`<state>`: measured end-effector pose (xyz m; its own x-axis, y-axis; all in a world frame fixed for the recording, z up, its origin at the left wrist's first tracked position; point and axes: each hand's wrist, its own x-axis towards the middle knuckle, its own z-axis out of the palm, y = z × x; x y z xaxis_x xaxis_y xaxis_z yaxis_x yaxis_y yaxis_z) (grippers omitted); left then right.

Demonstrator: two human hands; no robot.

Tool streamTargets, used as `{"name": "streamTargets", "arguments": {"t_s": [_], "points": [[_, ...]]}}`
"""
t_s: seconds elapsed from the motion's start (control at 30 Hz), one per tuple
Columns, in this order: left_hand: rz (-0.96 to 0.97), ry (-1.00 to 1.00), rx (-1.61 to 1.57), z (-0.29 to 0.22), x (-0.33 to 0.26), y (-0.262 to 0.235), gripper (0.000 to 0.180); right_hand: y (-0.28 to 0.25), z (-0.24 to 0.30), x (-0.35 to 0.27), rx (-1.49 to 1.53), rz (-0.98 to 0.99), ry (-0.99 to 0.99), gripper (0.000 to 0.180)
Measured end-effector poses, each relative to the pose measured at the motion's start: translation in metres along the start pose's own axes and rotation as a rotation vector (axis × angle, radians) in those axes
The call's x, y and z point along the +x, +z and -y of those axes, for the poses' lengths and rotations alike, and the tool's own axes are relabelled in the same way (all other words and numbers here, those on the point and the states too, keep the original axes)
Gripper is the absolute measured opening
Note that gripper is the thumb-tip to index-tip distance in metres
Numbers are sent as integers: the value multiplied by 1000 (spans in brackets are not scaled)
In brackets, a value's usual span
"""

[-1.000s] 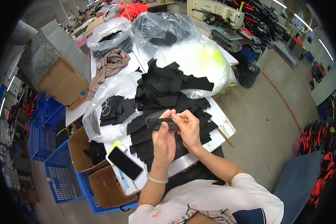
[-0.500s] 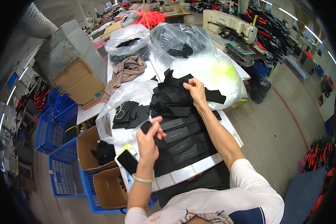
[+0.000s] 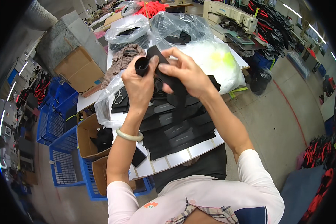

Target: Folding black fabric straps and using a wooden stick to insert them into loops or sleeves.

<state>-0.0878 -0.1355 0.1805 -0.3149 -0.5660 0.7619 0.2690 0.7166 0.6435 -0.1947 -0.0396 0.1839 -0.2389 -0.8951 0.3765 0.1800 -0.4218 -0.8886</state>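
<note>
Both hands are raised over the table, close together. My left hand [image 3: 137, 86] is closed round a rolled black fabric piece [image 3: 141, 68], whose curled end faces up. In my right hand [image 3: 190, 76], a black fabric strip [image 3: 172, 83] is pinched between thumb and fingers, and its lower part hangs down. Whether the roll and the strip are joined I cannot tell. Below them, overlapping black fabric pieces [image 3: 171, 131] with small printed marks lie in rows near the table's front edge. The pile of black pieces behind is mostly hidden by my hands.
White-handled scissors [image 3: 118, 98] rest on black pieces at the left. A phone [image 3: 139, 157] lies at the front left edge. Plastic bags [image 3: 181, 24] and a checked cloth [image 3: 120, 61] occupy the far table. Cardboard boxes [image 3: 89, 138] and blue crates [image 3: 65, 168] stand left; a sewing machine [image 3: 229, 15] stands back right.
My right hand has lifted from the pile with a black strip and come toward me. My left hand has risen to meet it, carrying its rolled piece.
</note>
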Motion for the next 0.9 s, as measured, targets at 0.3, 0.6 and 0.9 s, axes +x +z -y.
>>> {"name": "streamTargets", "arguments": {"t_s": [0.3,0.6,0.9], "points": [[131,-631,-533,-50,-81,12,10,-10,7,-118,-543,-293,-83,30],[172,-878,-712,-59,-138,26,11,1,-8,-164,-1174,-392,-456,19],[283,-625,-623,-73,-156,7,17,6,2,-181,-639,-308,-234,8]]}}
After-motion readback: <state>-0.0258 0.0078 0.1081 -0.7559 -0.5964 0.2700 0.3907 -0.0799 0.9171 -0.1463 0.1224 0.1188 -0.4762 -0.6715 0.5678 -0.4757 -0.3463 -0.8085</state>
